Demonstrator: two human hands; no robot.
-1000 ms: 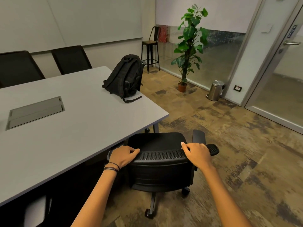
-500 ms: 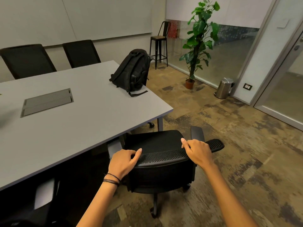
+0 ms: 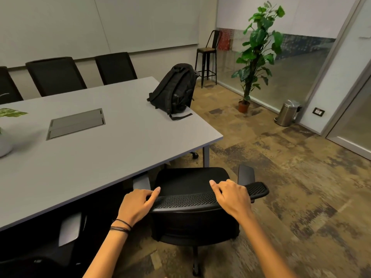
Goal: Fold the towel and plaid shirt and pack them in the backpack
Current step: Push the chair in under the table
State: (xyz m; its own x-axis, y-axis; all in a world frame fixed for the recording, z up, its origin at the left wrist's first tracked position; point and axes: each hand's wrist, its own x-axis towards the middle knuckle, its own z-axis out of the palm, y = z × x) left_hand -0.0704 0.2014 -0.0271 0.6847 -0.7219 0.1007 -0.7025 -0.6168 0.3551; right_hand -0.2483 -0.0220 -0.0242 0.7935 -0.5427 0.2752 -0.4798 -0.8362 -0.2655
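Both hands rest on the top edge of a black mesh chair (image 3: 192,199) that stands at the near corner of the grey counter (image 3: 112,157). The left hand (image 3: 136,205) curls over the left end of the chair back, fingers (image 3: 149,194) wrapped down over the rim and thumb stretched along the top. The right hand (image 3: 232,197) lies over the right part of the same rim, fingers bent over the far side, thumb pointing inward; both hands grip the chair and nothing else. Thin dark bands (image 3: 120,227) circle the left wrist. The black backpack (image 3: 174,91) stands upright at the far right corner of the counter, well apart from the hands, a loose strap (image 3: 180,116) trailing on the surface toward the edge. No towel or shirt can be made out. A grey hatch (image 3: 76,123) sits flush in the middle of the counter, and a small potted plant (image 3: 6,133) shows at the left edge. More dark chairs (image 3: 58,75) line the far side. On the floor beyond stand a tall plant (image 3: 259,49), a stool (image 3: 208,57) and a metal bin (image 3: 287,113).
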